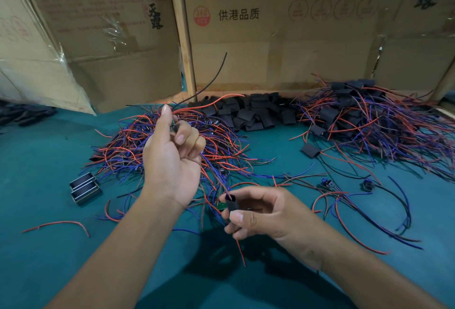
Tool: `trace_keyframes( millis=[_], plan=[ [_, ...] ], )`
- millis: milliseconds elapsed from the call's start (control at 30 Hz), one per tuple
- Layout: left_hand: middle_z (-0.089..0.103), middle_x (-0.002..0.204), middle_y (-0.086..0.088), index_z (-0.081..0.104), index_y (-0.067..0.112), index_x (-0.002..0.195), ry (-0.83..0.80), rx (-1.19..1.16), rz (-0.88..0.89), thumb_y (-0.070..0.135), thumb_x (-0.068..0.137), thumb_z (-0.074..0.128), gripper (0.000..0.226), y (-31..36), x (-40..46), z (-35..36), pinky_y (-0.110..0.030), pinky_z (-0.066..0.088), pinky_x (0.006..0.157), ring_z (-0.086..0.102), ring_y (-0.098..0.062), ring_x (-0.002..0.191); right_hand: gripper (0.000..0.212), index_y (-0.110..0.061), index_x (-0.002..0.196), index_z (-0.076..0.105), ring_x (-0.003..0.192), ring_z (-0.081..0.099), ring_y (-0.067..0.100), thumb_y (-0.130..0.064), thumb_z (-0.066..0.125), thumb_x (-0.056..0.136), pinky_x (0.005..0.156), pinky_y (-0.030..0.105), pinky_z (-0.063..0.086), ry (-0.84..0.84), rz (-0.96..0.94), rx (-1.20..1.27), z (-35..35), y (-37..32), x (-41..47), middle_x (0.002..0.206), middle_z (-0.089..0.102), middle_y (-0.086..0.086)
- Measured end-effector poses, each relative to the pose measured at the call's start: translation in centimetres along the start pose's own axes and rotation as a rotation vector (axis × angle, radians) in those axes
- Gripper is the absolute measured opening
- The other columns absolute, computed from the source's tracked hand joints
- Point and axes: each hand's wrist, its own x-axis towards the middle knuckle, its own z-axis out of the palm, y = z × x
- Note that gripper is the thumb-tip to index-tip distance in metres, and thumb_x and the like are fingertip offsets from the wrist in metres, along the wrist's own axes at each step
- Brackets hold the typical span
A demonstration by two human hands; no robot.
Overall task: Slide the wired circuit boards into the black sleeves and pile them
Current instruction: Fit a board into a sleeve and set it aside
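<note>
My right hand (261, 212) pinches a black sleeve (232, 204) low in the middle, its open end facing up. A small green circuit board (221, 206) shows just left of the sleeve. Red and blue wires (216, 175) run from the sleeve's mouth up to my left hand (172, 158), which is raised and grips their far ends in curled fingers. Behind my left hand lies a tangle of unsleeved wired boards (138, 146). Loose black sleeves (253, 114) are heaped at the back centre. A pile of sleeved boards (369, 121) sits at the right.
The work surface is a teal cloth (49, 247). Cardboard boxes (270, 37) wall the back. Two small black metal boxes (85, 188) lie at the left. A few loose wired parts (349, 193) and stray wires (59, 225) are scattered right and left.
</note>
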Motion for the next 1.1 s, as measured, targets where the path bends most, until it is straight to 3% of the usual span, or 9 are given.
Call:
trace_keyframes(
  millis=[233,367,467,567,700,800,900,1033,1100],
  plan=[
    [0.026,0.054,0.005,0.035,0.017,0.064,-0.086,0.062,-0.029,0.034,0.103,0.043,0.044,-1.0,-1.3,1.0,-0.022,0.026,0.044,0.020,-0.009,0.044,0.046,-0.004,0.106,0.068,0.076,0.068,0.024,-0.025,0.079,0.067,0.071,0.032,0.057,0.070,-0.012,-0.014,-0.1,0.1,0.3,0.091,0.071,0.017],
    [0.043,0.063,0.002,0.052,0.018,0.067,-0.142,-0.023,-0.171,0.031,0.101,0.044,0.037,-2.7,-2.4,1.1,-0.023,0.037,0.053,0.035,-0.011,0.050,0.019,-0.022,0.079,0.076,0.073,0.066,0.022,-0.032,0.077,0.063,0.070,0.030,0.055,0.115,-0.060,-0.044,-0.4,-0.1,0.3,0.081,0.071,0.011],
    [0.057,0.076,-0.001,0.055,0.015,0.085,-0.127,-0.001,-0.245,0.032,0.093,0.055,0.018,-3.7,-3.0,1.1,-0.026,0.043,0.067,0.051,-0.013,0.062,0.028,-0.007,0.090,0.067,0.072,0.065,0.024,-0.025,0.074,0.069,0.070,0.030,0.056,0.139,-0.077,-0.007,-0.9,-0.4,0.5,0.080,0.069,0.012],
    [0.064,0.086,0.001,0.058,0.018,0.100,-0.103,0.170,-0.244,0.034,0.085,0.063,0.022,-4.3,-3.4,1.0,-0.027,0.043,0.068,0.057,-0.011,0.073,0.035,-0.001,0.097,0.059,0.068,0.064,0.019,-0.023,0.071,0.073,0.066,0.030,0.058,0.153,-0.083,0.093,-1.0,-0.7,0.5,0.076,0.067,0.007],
    [0.058,0.070,0.004,0.072,0.026,0.081,-0.135,0.295,-0.250,0.029,0.079,0.068,0.006,-4.2,-3.6,1.1,-0.023,0.044,0.053,0.053,-0.009,0.060,0.032,-0.007,0.095,0.064,0.063,0.059,0.015,-0.029,0.074,0.074,0.048,0.022,0.045,0.179,-0.122,0.125,-1.4,-1.3,0.3,0.077,0.063,0.007],
    [0.064,0.078,0.001,0.077,0.020,0.085,-0.144,0.401,-0.236,0.023,0.075,0.070,0.012,-4.1,-3.1,0.8,-0.023,0.042,0.067,0.054,-0.010,0.070,0.014,-0.016,0.087,0.068,0.052,0.044,0.008,-0.025,0.077,0.081,0.043,0.014,0.032,0.264,-0.177,-0.021,-2.5,-1.7,0.3,0.069,0.058,0.001],
    [0.069,0.088,-0.007,0.071,0.013,0.093,-0.171,0.505,-0.300,0.025,0.069,0.074,0.027,-3.9,-2.7,0.3,-0.018,0.049,0.065,0.061,-0.012,0.071,0.003,-0.016,0.088,0.068,0.051,0.049,-0.003,-0.015,0.070,0.089,0.050,0.007,0.037,0.322,-0.285,-0.276,-4.0,-2.1,0.5,0.060,0.060,-0.016],
    [0.075,0.101,-0.018,0.064,0.009,0.095,-0.213,0.700,-0.389,0.020,0.077,0.073,0.023,-3.3,-2.3,-0.3,-0.021,0.058,0.069,0.074,-0.023,0.088,0.013,-0.026,0.091,0.067,0.070,0.061,0.010,-0.034,0.072,0.082,0.068,0.028,0.050,0.424,-0.373,-0.789,-5.8,-2.2,0.4,0.079,0.069,-0.011],
    [0.075,0.100,-0.019,0.060,0.008,0.097,-0.257,0.795,-0.435,0.017,0.087,0.069,0.016,-3.2,-2.3,-0.5,-0.026,0.059,0.072,0.075,-0.027,0.093,0.015,-0.029,0.095,0.066,0.077,0.059,0.006,-0.034,0.073,0.082,0.074,0.027,0.048,0.417,-0.420,-0.996,-6.4,-2.2,0.3,0.085,0.068,-0.013]
  ],
)
